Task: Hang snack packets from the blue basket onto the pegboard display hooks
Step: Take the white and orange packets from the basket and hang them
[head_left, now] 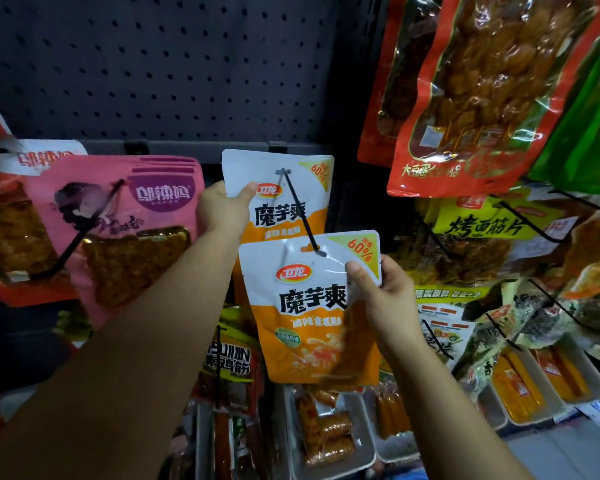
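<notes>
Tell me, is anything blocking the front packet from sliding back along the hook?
Nothing visible blocks it. The front packet sits at the tip of the hook; bare rod runs back to the rear packet, held by the left hand.

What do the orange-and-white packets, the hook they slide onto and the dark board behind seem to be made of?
Front packet: likely thin plastic film, fairly glossy, since it creases and catches light near the top. Rear packet looks the same. Hook: a thin dark rod, probably coated metal wire, though plastic is possible. Pegboard: rigid dark sheet with even rows of holes and a matte look, probably painted metal.
</notes>
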